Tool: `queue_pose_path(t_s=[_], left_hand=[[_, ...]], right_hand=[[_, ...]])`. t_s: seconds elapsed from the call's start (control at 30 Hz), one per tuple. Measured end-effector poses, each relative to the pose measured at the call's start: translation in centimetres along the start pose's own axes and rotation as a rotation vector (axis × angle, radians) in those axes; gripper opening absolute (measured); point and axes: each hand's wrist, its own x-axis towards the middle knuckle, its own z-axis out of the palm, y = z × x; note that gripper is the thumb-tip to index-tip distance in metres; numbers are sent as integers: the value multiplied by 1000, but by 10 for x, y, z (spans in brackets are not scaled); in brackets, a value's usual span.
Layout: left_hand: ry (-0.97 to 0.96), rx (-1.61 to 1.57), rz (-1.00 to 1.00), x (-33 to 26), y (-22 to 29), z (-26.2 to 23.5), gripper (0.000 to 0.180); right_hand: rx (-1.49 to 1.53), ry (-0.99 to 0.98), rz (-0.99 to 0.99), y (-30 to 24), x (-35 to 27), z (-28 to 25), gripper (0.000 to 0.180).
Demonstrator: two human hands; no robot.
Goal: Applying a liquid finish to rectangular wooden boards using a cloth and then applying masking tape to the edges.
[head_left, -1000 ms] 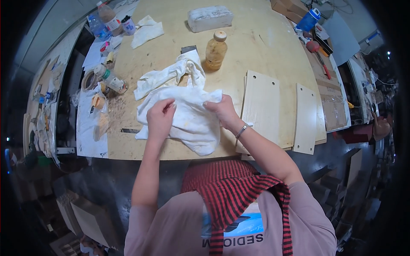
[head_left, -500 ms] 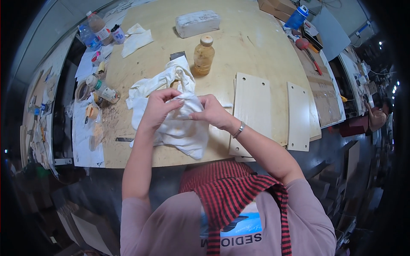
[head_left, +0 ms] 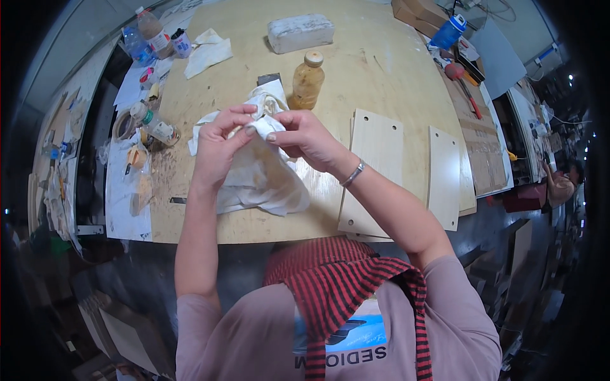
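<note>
A stained white cloth (head_left: 264,181) hangs from both my hands over the near middle of the table, its lower part draping toward the front edge. My left hand (head_left: 219,141) pinches its upper edge between thumb and fingers. Close beside it, my right hand (head_left: 306,141), with a metal band at the wrist, is closed on the same bunched edge. Just beyond the hands stands a capped bottle of amber-brown liquid (head_left: 307,82). A dark flat block (head_left: 269,79) lies partly under the cloth's far end.
Pale boards with holes (head_left: 375,165) lie on the right, beside a narrower board (head_left: 443,178). At the back is a whitish block (head_left: 300,33). Several bottles, a tape roll (head_left: 122,126) and another cloth (head_left: 208,52) occupy the left side. A red-headed mallet (head_left: 455,72) rests on cardboard at the right.
Both hands have moved slightly away from me and raised the gripped edge. More of the cloth's stained face now shows, and its lower corner has drawn up from the table's front edge.
</note>
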Motion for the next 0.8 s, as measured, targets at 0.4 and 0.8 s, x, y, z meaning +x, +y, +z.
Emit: queue_pose_path(t_s=[0.4, 0.8], left_hand=[[230, 252, 490, 37, 137, -38, 16], [571, 134, 482, 5, 161, -91, 13]], right_hand=[[-598, -38, -363, -32, 28, 26, 31], [-795, 13, -245, -10, 32, -28, 17]])
